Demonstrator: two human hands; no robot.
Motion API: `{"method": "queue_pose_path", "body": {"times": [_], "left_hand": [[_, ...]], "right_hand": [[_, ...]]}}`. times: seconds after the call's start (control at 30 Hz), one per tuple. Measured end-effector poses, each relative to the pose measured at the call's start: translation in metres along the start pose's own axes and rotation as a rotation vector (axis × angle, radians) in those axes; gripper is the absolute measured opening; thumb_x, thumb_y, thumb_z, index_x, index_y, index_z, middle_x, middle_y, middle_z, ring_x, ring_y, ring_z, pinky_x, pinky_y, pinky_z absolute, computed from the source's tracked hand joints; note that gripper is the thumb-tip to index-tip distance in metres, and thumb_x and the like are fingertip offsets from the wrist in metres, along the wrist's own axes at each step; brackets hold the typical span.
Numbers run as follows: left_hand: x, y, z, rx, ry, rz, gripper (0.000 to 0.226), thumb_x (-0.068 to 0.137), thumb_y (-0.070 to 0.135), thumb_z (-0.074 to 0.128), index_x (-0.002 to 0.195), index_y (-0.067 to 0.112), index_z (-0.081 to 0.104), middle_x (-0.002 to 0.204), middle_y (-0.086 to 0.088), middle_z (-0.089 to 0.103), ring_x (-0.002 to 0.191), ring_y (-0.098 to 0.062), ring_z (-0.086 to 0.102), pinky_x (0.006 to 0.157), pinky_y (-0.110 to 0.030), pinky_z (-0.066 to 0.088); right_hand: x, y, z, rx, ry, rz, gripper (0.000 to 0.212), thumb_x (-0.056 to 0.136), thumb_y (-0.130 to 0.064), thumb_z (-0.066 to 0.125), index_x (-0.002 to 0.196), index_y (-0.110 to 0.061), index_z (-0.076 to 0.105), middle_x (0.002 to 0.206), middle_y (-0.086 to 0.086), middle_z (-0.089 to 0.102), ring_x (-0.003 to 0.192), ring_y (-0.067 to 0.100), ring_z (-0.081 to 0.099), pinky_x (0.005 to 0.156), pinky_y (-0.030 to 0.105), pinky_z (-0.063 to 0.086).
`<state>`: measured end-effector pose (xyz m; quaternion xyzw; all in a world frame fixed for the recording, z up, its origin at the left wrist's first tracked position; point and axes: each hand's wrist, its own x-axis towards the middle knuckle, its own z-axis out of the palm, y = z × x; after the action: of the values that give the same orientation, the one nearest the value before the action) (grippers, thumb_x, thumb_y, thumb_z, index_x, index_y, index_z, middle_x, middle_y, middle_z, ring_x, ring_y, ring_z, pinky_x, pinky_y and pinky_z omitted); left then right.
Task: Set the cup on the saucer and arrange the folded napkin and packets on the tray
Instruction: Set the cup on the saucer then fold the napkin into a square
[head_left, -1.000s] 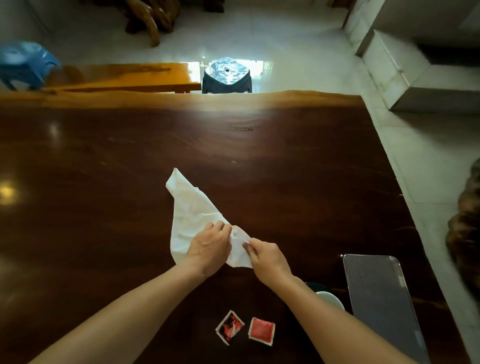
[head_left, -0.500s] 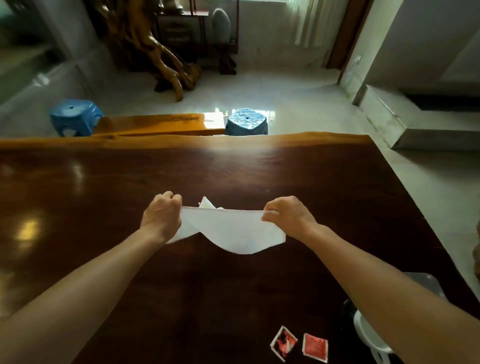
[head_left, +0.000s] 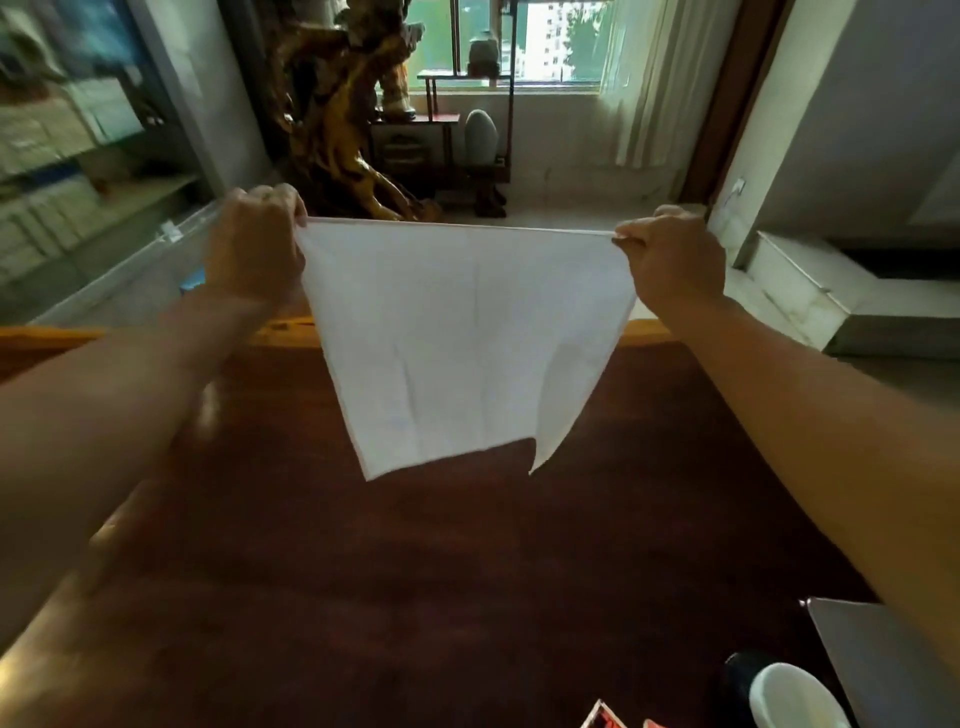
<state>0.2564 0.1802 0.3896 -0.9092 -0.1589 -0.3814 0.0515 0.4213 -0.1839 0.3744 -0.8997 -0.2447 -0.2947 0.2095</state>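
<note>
Both hands are raised well above the counter (head_left: 467, 571), each pinching a top corner of the napkin (head_left: 457, 343). Left hand (head_left: 254, 244) is curled into a loose fist w/ fingers closed tight on the left corner; right hand (head_left: 670, 260) does the same on the right corner, thumb and fingers clamped on the hem. Top edge is pulled taut btwn them — a straight, thin stitched line.

Napkin is plain white cloth, matte, soft-looking, w/ faint crease lines running down and across it. It hangs open in the air, narrowing toward the bottom; lower right portion is turned over on itself, leaving a pointed flap, and the bottom edge slants. It touches nothing but the two hands.

Counter below is dark reddish-brown wood, glossy, w/ a paler orange-toned far edge. At the near right corner sits the tray (head_left: 883, 660) — flat, grey, rounded corner, mostly covered by the right forearm. Just left of it is the cup (head_left: 795, 696), white w/ a round smooth rim, cut off by the frame bottom; a dark rounded shape behind it (can't tell if that's the saucer). Two packets (head_left: 602, 719) peek in at the bottom edge, red and white, shiny, only their top corners visible, well apart from the napkin.
</note>
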Motion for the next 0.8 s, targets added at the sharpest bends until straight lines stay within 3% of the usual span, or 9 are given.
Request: {"method": "queue_pose_path", "body": {"times": [0.2, 0.37, 0.53, 0.67, 0.8], "left_hand": [[-0.024, 0.014, -0.016, -0.112, 0.037, -0.015, 0.018, 0.09, 0.006, 0.046, 0.092, 0.002, 0.063, 0.092, -0.026, 0.066, 0.09, -0.044, 0.056, 0.078, -0.051, 0.046], [-0.121, 0.014, 0.004, -0.165, -0.155, -0.009, 0.013, 0.084, -0.005, 0.059, 0.091, 0.004, 0.064, 0.09, -0.019, 0.068, 0.083, -0.037, 0.058, 0.075, -0.046, 0.048], [-0.262, 0.01, 0.038, -0.172, -0.516, -0.041, 0.025, 0.074, -0.009, 0.065, 0.082, 0.015, 0.063, 0.078, -0.003, 0.065, 0.076, -0.027, 0.056, 0.067, -0.038, 0.05], [-0.349, 0.008, 0.056, -0.181, -0.913, -0.071, 0.034, 0.078, -0.005, 0.054, 0.073, 0.028, 0.051, 0.081, 0.004, 0.062, 0.078, -0.019, 0.054, 0.065, -0.03, 0.044], [-0.388, 0.013, 0.062, -0.211, -1.12, -0.159, 0.029, 0.082, -0.001, 0.048, 0.073, 0.025, 0.053, 0.083, 0.006, 0.064, 0.08, -0.016, 0.058, 0.061, -0.027, 0.043]], "right_hand": [[-0.022, 0.015, -0.012, 0.043, 0.034, -0.028, 0.027, 0.098, -0.032, 0.06, 0.113, -0.018, 0.076, 0.101, 0.014, 0.069, 0.088, 0.035, 0.066, 0.077, 0.043, 0.056], [-0.102, 0.037, 0.022, 0.092, -0.272, -0.046, 0.016, 0.093, -0.026, 0.067, 0.099, -0.019, 0.081, 0.09, 0.013, 0.064, 0.082, 0.033, 0.062, 0.069, 0.038, 0.052], [-0.231, 0.054, 0.077, 0.041, -0.713, 0.084, 0.021, 0.094, -0.035, 0.063, 0.091, -0.022, 0.08, 0.093, 0.0, 0.06, 0.09, 0.021, 0.057, 0.072, 0.034, 0.052], [-0.316, 0.065, 0.106, 0.046, -0.909, 0.27, 0.021, 0.094, -0.034, 0.062, 0.09, -0.02, 0.077, 0.092, -0.004, 0.057, 0.083, 0.017, 0.059, 0.069, 0.038, 0.056], [-0.36, 0.071, 0.112, 0.051, -1.022, 0.374, 0.015, 0.094, -0.024, 0.062, 0.1, -0.025, 0.076, 0.096, -0.005, 0.061, 0.089, 0.018, 0.064, 0.073, 0.034, 0.055]]}}
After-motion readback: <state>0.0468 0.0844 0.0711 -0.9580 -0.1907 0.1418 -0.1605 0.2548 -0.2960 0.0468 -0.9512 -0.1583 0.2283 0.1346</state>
